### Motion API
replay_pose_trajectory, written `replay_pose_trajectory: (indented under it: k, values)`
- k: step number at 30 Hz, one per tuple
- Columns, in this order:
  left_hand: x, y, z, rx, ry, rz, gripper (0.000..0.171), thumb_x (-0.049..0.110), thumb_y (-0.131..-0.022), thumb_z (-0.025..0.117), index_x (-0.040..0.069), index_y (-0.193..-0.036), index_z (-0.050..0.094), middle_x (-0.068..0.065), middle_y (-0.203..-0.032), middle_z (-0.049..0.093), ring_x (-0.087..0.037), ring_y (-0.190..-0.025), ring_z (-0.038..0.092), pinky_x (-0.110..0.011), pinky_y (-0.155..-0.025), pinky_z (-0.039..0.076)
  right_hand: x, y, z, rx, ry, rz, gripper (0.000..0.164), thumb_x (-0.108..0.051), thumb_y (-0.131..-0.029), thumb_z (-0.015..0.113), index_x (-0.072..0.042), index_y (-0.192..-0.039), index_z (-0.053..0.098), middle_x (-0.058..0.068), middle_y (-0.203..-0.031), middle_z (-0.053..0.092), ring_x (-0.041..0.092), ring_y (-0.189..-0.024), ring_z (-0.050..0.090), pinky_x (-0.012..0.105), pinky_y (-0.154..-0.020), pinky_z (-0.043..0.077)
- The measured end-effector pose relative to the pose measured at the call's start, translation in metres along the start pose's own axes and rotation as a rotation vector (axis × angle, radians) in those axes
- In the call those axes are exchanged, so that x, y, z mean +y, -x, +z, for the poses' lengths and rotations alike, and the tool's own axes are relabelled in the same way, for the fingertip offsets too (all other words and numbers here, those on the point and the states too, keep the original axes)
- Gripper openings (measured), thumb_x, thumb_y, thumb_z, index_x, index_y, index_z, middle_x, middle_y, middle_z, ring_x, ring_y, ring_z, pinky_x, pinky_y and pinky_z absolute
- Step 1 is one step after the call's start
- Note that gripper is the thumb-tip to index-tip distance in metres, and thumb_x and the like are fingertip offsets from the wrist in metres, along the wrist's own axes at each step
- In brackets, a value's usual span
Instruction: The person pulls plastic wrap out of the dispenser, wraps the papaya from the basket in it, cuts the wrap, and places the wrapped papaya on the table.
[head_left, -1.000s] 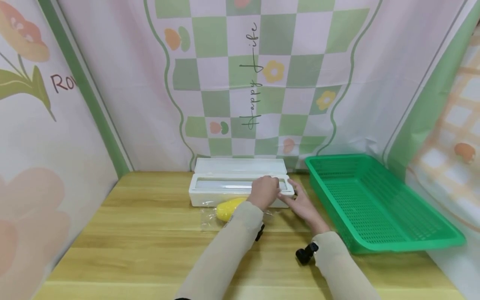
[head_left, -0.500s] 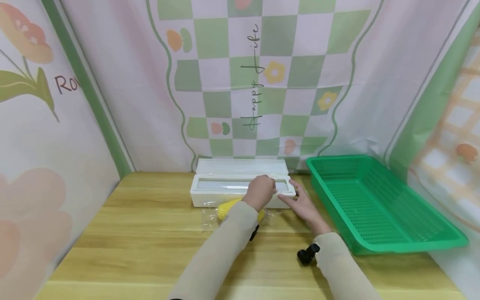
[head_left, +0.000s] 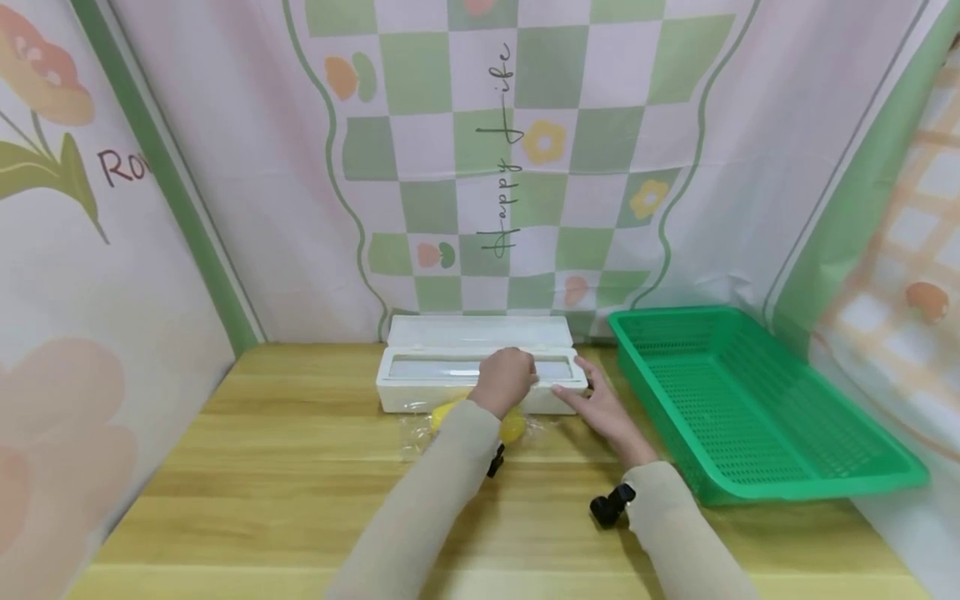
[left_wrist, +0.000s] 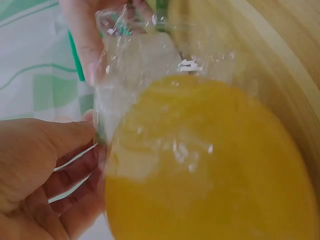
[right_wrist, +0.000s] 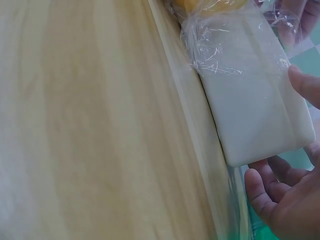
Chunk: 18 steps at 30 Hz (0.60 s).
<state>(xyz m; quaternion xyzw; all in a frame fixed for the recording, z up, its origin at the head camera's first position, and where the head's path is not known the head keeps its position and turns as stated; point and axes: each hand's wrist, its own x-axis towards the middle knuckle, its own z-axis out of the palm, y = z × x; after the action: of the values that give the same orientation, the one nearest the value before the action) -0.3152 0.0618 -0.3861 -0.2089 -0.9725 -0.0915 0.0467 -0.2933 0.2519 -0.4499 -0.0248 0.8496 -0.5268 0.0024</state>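
A white cling film dispenser box (head_left: 408,398) stands at the back of the table, its lid (head_left: 480,332) raised. My left hand (head_left: 506,379) is curled over the box's front edge, right of the middle; thumb and fingers pinch there, and the small part between them is hidden. My right hand (head_left: 603,408) holds the box's right end, thumb (right_wrist: 306,85) on one side and fingers round the end. Clear cling film (right_wrist: 215,57) runs from the box over a yellow, rounded, fruit-like thing (left_wrist: 200,165), which lies in front of the box, partly behind my left wrist.
A large green plastic basket (head_left: 810,492) stands to the right, close to my right arm. The wooden table (head_left: 247,483) ends at patterned cloth (head_left: 315,275) at the back and sides. Black wrist cameras (head_left: 611,504) sit below both hands.
My left hand has slid left along the box's front edge, away from my right hand. More of the yellow thing's right end now shows. The right hand and box have stayed put.
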Motion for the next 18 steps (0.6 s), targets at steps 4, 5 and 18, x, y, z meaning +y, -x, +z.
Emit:
replay_pose_trajectory:
  k: [4, 5, 18]
  values:
    - [-0.007, 0.002, -0.003, -0.022, 0.048, -0.002, 0.019, 0.030, -0.097, 0.068, 0.016, -0.103, 0.077, 0.006, -0.102, 0.073, -0.013, -0.096, 0.067, -0.031, -0.084, 0.057, 0.001, -0.001, 0.000, 0.001, 0.019, 0.010, 0.094, -0.053, -0.092, 0.068, -0.020, -0.161, 0.013, 0.026, -0.161, 0.018, 0.045, -0.137, 0.035, 0.057, -0.108, 0.036]
    - [-0.007, 0.002, -0.004, -0.026, 0.034, -0.003, 0.019, 0.031, -0.097, 0.068, 0.017, -0.104, 0.077, 0.006, -0.102, 0.073, -0.013, -0.096, 0.067, -0.032, -0.083, 0.057, 0.002, -0.001, 0.000, 0.000, 0.020, 0.011, 0.094, -0.053, -0.092, 0.068, -0.020, -0.161, 0.013, 0.026, -0.161, 0.018, 0.045, -0.138, 0.034, 0.058, -0.109, 0.036]
    - [-0.013, 0.011, -0.008, 0.024, -0.141, 0.036, 0.021, 0.042, -0.097, 0.065, 0.027, -0.104, 0.078, 0.011, -0.096, 0.072, -0.013, -0.085, 0.068, -0.039, -0.070, 0.058, 0.003, -0.001, -0.002, 0.004, 0.002, 0.002, 0.096, -0.055, -0.091, 0.068, -0.020, -0.161, 0.013, 0.024, -0.163, 0.014, 0.044, -0.146, 0.019, 0.062, -0.115, 0.023]
